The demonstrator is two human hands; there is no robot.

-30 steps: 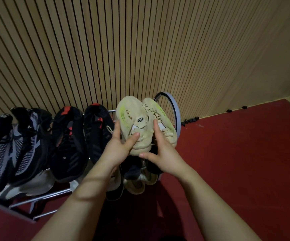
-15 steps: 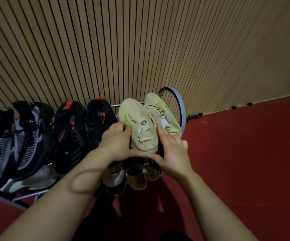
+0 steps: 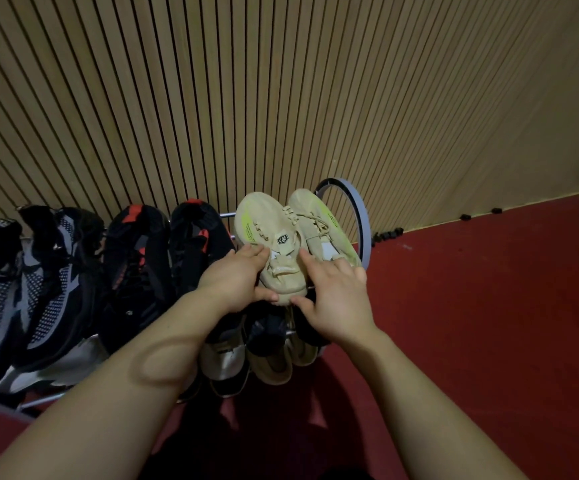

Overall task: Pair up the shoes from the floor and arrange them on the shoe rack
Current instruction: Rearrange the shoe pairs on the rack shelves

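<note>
At the right end of the top tier of the shoe rack (image 3: 362, 216), the beige pair sits toes to the wall: the left beige shoe (image 3: 274, 244) lies slightly over the right beige shoe (image 3: 319, 226), both tilted up the slope. The left hand (image 3: 234, 280) grips the left beige shoe, fingers on its upper and thumb under the heel; the right hand (image 3: 333, 296) lies loosely spread across the heels of both, thumb tucked below, fingers on the right shoe's collar. So they're seating this pair now, and I'd call it the closing part of the placement. The next move, I reckon, wants a small nudge to square the heels on the front bar, then an easy let-go so neither shoe slides off the rails. Just left, touching or nearly so, stands the black pair with red tabs (image 3: 163, 258), then grey-and-black mesh trainers (image 3: 31, 289) further along. Lower shoes (image 3: 264, 355) poke out under the hands, above the red floor (image 3: 489, 323), with the slatted wall (image 3: 281, 98) behind. Against half a second ago, the left fingers have uncurled and reached forward onto the upper, the right hand has slid up over the heels, and the pair sits a touch deeper.
</note>
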